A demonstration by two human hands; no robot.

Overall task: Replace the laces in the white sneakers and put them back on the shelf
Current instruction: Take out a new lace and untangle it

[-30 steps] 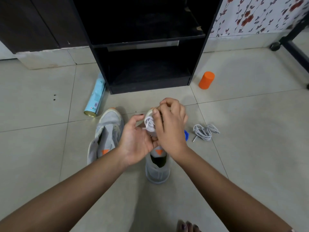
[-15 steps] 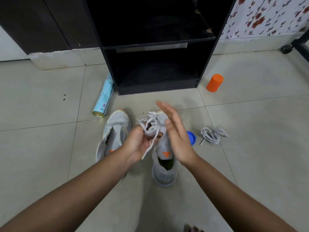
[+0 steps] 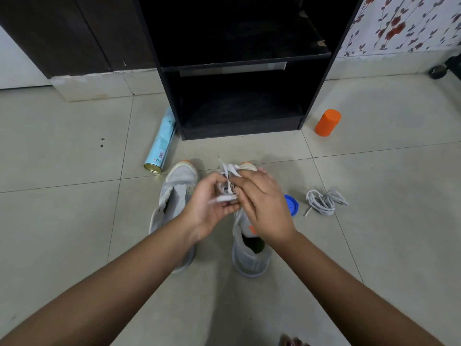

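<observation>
Two white-grey sneakers with orange accents stand on the tiled floor, toes toward the shelf. The left sneaker (image 3: 174, 193) has no lace in it. Over the right sneaker (image 3: 250, 255) my left hand (image 3: 212, 208) holds a bundle of white lace (image 3: 228, 171), fingers curled round it. My right hand (image 3: 264, 203) is against the bundle from the right and pinches a strand. A second lace (image 3: 324, 202) lies coiled on the floor to the right. The black shelf unit (image 3: 239, 71) stands open straight ahead.
A light blue spray can (image 3: 161, 143) lies by the shelf's left foot. An orange cap (image 3: 327, 122) stands right of the shelf. A blue lid (image 3: 291, 204) lies beside the right sneaker. A castor wheel (image 3: 437, 71) is at the far right.
My right hand, which was open beside the lace half a second ago, has come back onto the bundle. The loose lace end now sticks out to the left of my left hand.
</observation>
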